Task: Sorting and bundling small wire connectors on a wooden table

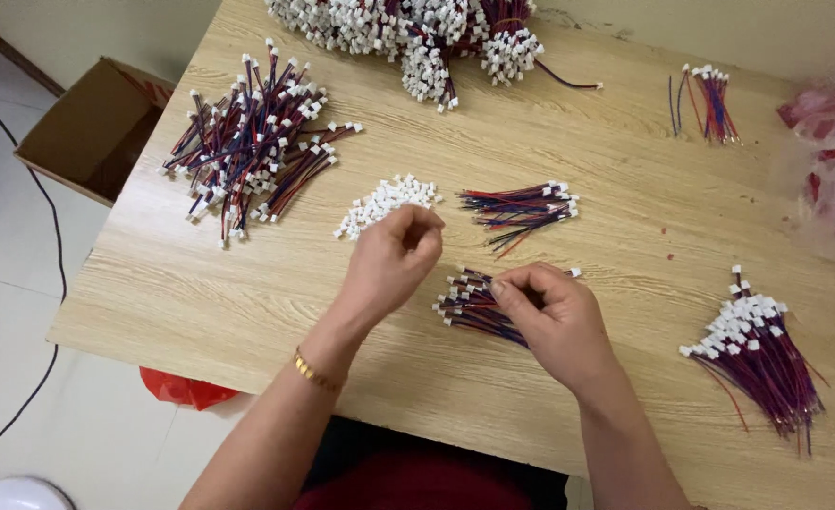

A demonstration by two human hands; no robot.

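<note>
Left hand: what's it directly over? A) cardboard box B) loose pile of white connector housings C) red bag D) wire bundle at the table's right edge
B: the left hand, fingertips pinched, hangs at the near edge of the small pile of white connector housings; the cardboard box sits off the table to the left.

connector pile (386,202) left of wire bundle (519,209), on table (247,293).

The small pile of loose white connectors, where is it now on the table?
In the head view, the pile of loose white connectors lies mid-table, just beyond the left hand, left of a small wire bundle.
</note>
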